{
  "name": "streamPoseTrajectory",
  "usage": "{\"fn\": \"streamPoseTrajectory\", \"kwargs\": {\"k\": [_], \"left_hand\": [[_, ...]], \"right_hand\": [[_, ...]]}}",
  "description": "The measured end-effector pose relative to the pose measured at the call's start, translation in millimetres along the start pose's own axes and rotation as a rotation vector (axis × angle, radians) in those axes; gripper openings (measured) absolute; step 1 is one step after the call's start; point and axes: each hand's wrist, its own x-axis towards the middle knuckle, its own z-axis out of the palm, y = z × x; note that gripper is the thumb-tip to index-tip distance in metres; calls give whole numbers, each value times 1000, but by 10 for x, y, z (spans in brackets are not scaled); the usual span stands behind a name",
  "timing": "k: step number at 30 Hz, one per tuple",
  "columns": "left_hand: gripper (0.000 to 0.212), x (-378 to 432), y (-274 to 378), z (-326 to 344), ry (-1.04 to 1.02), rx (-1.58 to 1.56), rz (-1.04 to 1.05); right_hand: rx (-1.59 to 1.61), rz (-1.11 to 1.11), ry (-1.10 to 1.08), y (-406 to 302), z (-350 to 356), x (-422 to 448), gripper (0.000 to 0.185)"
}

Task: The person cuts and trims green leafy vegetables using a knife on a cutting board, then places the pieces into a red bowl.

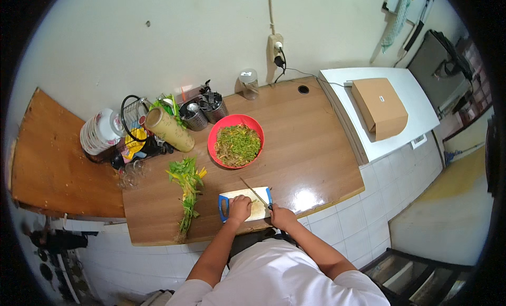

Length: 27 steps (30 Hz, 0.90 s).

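A white cutting board with blue ends (259, 214) lies near the front edge of the wooden table. On its left part rests my left hand (240, 208), fingers curled over a small piece of green stem (253, 201). My right hand (282, 217), at the board's right edge, grips the black handle of a kitchen knife (255, 193), its blade slanting up and left across the board. Behind the board stands a red plastic bowl (212, 144) of chopped greens (241, 145). A bunch of leafy greens with roots (189, 191) lies to the left.
Stacked plates (99, 132), a wire basket (134, 108), a yellowish cylindrical container (170, 130) and metal cutlery holders (195, 118) stand at the back left. Glass cups (132, 174) sit in front. A clear jar (249, 84) is by the wall; a cardboard box (379, 106) lies on a white surface at right.
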Motion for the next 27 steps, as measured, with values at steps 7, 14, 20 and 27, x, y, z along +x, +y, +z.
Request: {"fn": "streamPoseTrajectory", "kwargs": {"k": [7,14,20,27], "left_hand": [[6,-30,-63,26,-15,-7,127],[7,54,-101,-11,-108,-7,133],[9,88,-255,-1,-98,-21,157],[12,197,-412,-32,-274,-346,69]], "right_hand": [[56,70,-47,-134,98,-159,38],[135,81,-44,-201,370,-136,46],[175,133,-88,-350,292,-128,50],[249,200,-50,-346,452,-86,50]]}}
